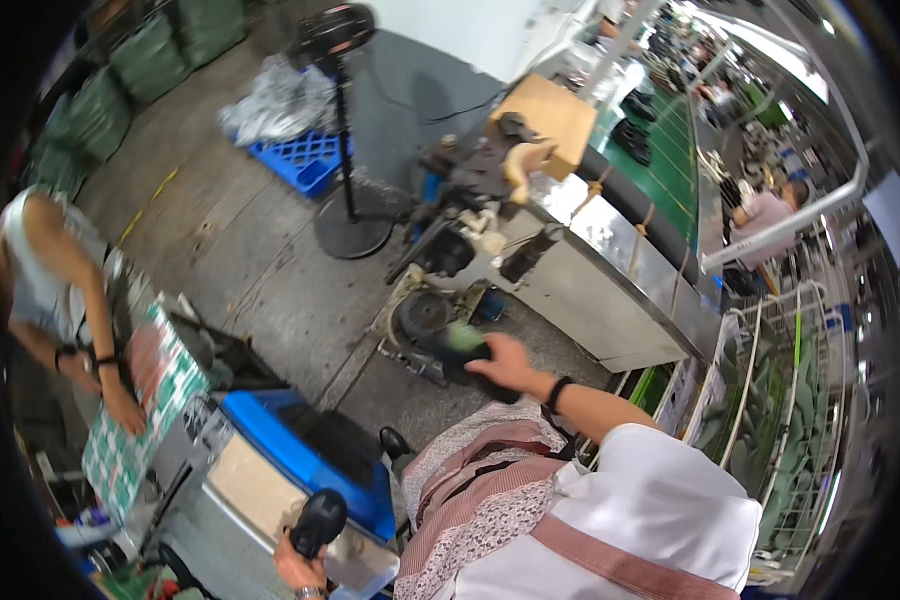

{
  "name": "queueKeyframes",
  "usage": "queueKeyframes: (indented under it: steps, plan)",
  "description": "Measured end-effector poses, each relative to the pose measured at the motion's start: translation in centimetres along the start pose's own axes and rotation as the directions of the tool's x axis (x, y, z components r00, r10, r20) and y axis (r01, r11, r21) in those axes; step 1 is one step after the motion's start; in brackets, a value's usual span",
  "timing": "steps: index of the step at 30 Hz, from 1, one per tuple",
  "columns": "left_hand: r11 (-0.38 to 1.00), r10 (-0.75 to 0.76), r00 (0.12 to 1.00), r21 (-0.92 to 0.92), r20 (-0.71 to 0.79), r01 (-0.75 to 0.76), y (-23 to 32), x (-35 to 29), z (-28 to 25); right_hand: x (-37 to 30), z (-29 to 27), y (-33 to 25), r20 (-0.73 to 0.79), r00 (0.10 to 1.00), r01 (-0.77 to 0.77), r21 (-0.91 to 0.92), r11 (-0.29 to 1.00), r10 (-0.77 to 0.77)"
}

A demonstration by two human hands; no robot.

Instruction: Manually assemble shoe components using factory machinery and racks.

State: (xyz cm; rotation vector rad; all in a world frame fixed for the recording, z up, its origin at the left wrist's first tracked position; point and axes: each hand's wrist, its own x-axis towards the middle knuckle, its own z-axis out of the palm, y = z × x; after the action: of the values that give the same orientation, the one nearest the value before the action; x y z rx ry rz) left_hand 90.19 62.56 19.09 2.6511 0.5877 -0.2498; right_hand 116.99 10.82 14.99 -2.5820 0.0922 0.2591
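Note:
Low in the head view, my left hand (298,566) is closed around a black shoe (320,518), whose rounded end points up and away. It is held over the beige-topped part of a blue-edged work unit (262,478). Out to the right, my right hand (510,364) grips a second dark shoe (488,382) with a pale green part at its far end, smeared by motion. That shoe is beside a round dark machine part (425,315) on a low stand. Whether the shoe touches the machine, I cannot tell.
To the left a co-worker (60,270) leans over a green-and-white patterned surface (165,375). A black pedestal fan (348,225) and a blue crate (305,160) stand ahead. A metal cabinet (610,290) and a rack of green pieces (780,400) flank my right.

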Motion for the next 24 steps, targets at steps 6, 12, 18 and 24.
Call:
queueKeyframes:
  steps: [6, 12, 18, 24]
  plan:
    - [0.961, -0.23, 0.972, 0.146, -0.052, 0.235, 11.9, -2.1, 1.5, 3.9, -19.5, 22.6, -0.5, 0.775, -0.408, 0.069, 0.91, 0.385]
    - [0.984, -0.044, 0.975, -0.179, -0.216, 0.004, 37.1, 0.8, 12.5, 16.3, -28.4, 44.8, -0.429, 0.835, -0.416, -0.082, 0.905, 0.345]
    - [0.758, 0.639, 0.761, -0.078, -0.117, -0.648, 65.9, 3.1, 13.8, 18.3, -29.1, 35.2, -0.283, 0.959, 0.066, 0.151, 0.986, -0.021]
    - [0.651, 0.71, 0.61, -0.003, -0.351, -0.759, 75.6, 1.6, 16.5, 12.9, -32.3, 23.1, 0.674, 0.538, -0.757, 0.651, 0.062, -0.507]
